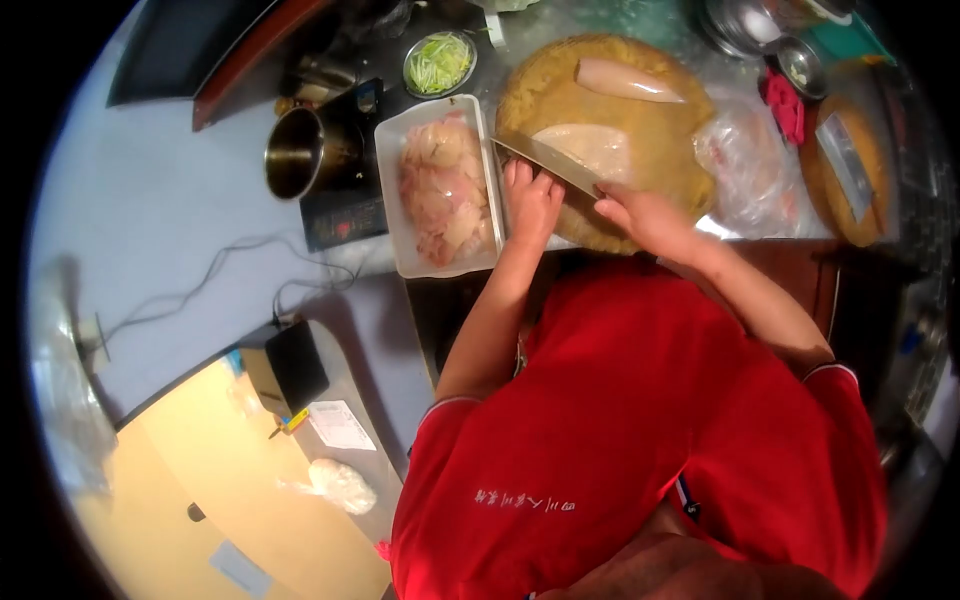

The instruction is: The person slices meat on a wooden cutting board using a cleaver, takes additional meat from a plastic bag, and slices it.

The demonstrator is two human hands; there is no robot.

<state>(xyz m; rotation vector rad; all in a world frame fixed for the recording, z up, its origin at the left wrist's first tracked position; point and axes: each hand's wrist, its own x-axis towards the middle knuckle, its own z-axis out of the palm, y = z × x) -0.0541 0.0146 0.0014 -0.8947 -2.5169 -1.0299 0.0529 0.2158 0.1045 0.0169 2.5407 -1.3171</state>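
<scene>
Red cloth of my short-sleeved shirt point(640, 400) bulks nearest, below the front edge of the grey worktop point(655, 18). My right hand point(645, 215) is closed around the grip of a broad steel cleaver point(548, 164), which slants across the left edge of the thick, round wooden chopping board point(665, 130). Behind the blade, left of the board's middle, lies a flat, pale slab of raw meat point(595, 145); a smooth, tapered pale piece point(625, 80) lies near the back edge.

My left hand point(533, 205) has its fingertips right beside the blade, so the likeliest harm is a cut, if wet meat slides or the steel skids towards me. The board sits at the worktop's front edge; hard pressure there could tip or shift it. The blade's far corner comes close to the right rim of the white rectangular plastic tub point(388, 180) of pink raw meat point(440, 190), and a wide swing could knock it.

I can't tell whether my left fingers grip anything, because the blade hides their tips. The cutting edge and its contact with the slab are unclear, and glare blurs whatever fills the clear, crumpled plastic bag point(750, 165) beyond the board's right edge
</scene>
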